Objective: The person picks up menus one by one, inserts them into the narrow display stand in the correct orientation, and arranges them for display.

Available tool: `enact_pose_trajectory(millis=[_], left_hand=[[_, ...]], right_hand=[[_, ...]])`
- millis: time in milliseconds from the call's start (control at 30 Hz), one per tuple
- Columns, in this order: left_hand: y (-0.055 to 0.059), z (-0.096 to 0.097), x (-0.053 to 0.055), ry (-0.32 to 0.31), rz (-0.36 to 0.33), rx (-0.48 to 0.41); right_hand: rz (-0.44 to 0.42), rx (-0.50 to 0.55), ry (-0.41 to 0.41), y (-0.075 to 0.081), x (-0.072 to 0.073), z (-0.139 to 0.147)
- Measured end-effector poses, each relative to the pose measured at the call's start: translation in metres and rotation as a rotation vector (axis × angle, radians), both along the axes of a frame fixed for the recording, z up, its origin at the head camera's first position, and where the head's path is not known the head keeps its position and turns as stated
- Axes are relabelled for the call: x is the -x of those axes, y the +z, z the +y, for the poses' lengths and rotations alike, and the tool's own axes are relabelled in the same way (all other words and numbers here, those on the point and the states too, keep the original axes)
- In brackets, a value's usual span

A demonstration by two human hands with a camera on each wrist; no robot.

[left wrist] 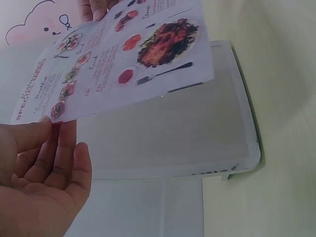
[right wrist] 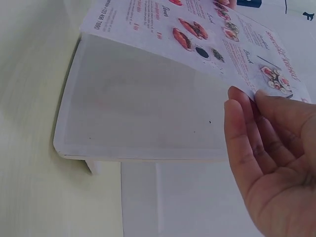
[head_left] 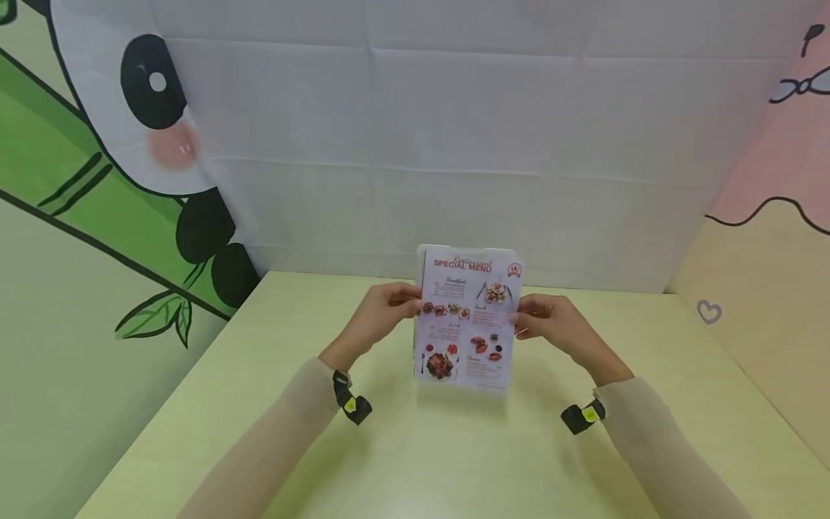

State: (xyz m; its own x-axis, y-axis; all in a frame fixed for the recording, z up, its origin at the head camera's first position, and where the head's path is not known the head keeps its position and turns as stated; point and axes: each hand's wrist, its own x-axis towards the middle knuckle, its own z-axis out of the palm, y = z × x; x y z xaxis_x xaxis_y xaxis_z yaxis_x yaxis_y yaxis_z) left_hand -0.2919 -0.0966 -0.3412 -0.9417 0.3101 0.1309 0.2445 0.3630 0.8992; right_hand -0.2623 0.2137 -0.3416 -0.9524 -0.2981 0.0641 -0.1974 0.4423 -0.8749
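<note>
A printed menu sheet headed "Special Menu" is held up between both hands. My left hand pinches its left edge between thumb and fingers, also plain in the left wrist view. At the opposite edge, my right hand pinches the sheet in the same way. Behind the paper stands a white board with rounded corners, propped upright on the table by small feet. In the wrist views a gap separates the sheet's lower part from the board. From the head view the sheet hides nearly all of the board.
The pale yellow table runs back to a white cloth backdrop. A panel painted with a panda and bamboo borders the left. On the right is a pink and cream panel. Each wrist wears a small black camera.
</note>
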Motion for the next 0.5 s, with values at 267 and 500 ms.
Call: enact_pose_trajectory(millis=[267, 500], left_hand=[[0.010, 0.002, 0.004, 0.021, 0.040, -0.035], [0.024, 0.002, 0.008, 0.063, 0.098, -0.120]], right_hand=[[0.022, 0.078, -0.063, 0.008, 0.001, -0.006], [0.026, 0.088, -0.085, 0.018, 0.003, -0.010]])
